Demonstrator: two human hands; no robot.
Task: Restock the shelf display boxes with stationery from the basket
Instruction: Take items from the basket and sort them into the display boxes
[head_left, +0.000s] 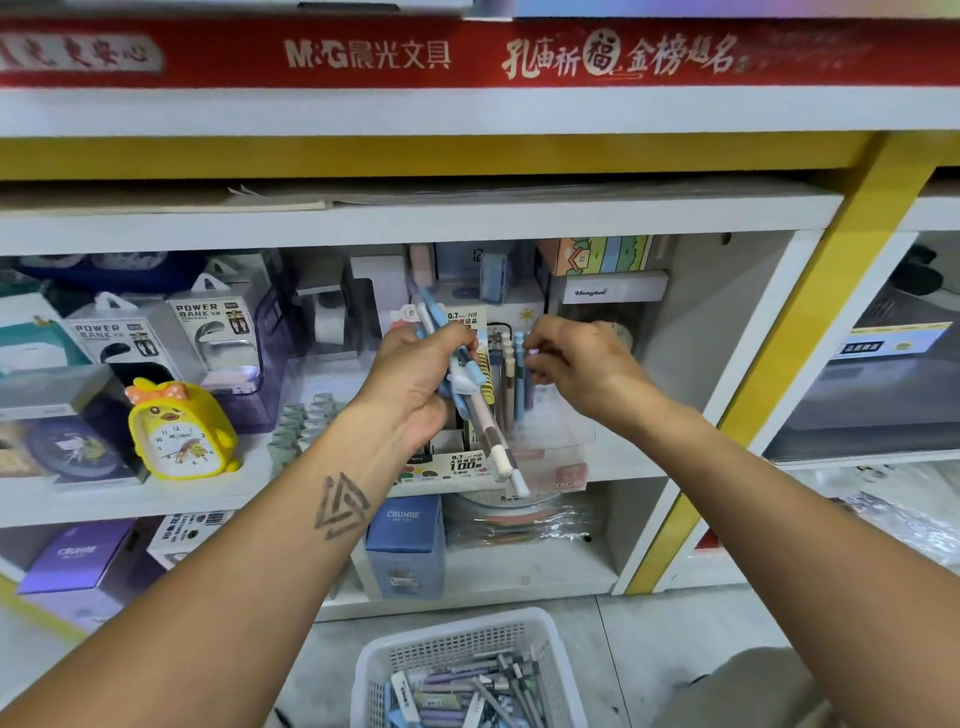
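Note:
My left hand grips a bundle of pastel mechanical pencils, held slanted in front of the shelf. My right hand pinches the top of one pencil that stands in the display box on the middle shelf. Several pencils stand upright in that box. On the floor below, the white mesh basket holds several more pencils and small packs.
A yellow duck alarm clock and power bank boxes stand to the left on the same shelf. A blue CRUHRE box sits on the shelf below. A yellow upright post bounds the shelf bay on the right.

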